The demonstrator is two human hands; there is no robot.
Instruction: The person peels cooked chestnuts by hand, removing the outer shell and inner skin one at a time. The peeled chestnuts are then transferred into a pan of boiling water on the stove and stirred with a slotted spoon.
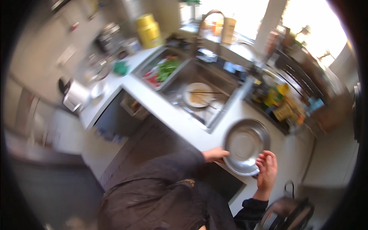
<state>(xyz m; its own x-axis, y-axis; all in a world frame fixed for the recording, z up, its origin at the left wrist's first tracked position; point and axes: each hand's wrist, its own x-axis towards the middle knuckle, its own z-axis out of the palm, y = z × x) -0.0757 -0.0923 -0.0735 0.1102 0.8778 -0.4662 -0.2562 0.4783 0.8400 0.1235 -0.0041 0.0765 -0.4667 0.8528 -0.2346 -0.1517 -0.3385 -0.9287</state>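
Note:
A shallow stainless steel basin (241,143) is in front of me, over the white countertop to the right of the sink. Nothing shows inside it. My left hand (215,155) grips its rim at the lower left. At the lower right of the rim is my right hand (266,168), palm turned up and fingers bent; blur hides whether it grips the metal. In the sink (212,69) lies a white plate (198,95) with yellowish food remains and a pair of chopsticks (205,92) across it.
Leafy green vegetables (168,69) lie in the smaller sink bowl below the tall faucet (211,17). A yellow thermos (148,31) and an electric kettle (76,96) stand on the left. Bagged goods (281,103) crowd the right back. An appliance (287,214) sits lower right.

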